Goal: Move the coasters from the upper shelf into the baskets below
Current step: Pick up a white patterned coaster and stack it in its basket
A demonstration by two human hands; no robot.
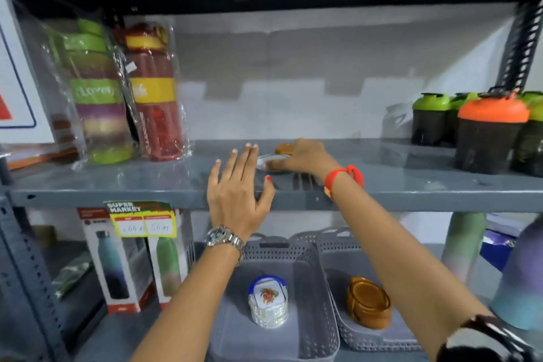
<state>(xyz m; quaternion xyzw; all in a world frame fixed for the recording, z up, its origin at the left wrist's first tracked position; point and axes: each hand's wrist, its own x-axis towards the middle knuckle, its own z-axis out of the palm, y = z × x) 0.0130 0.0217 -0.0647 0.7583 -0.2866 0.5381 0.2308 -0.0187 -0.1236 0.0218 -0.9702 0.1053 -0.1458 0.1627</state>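
Note:
On the upper grey shelf [411, 185] my right hand [302, 156] lies over a white coaster [269, 160], fingers curled on it. A brown coaster [283, 148] lies just behind the hand. My left hand [238, 185] hovers open at the shelf's front edge, fingers spread, holding nothing. Below stand two grey baskets. The left basket [311, 317] holds a stack of white flowered coasters in a blue-rimmed holder [268, 300]. The right basket [332, 267] holds a stack of brown coasters [368, 303].
Wrapped bottles [126, 91] stand at the upper shelf's left, shaker cups with green and orange lids [487, 129] at its right. Boxed bottles [129, 258] stand left of the baskets, tall pastel bottles [464, 247] to the right.

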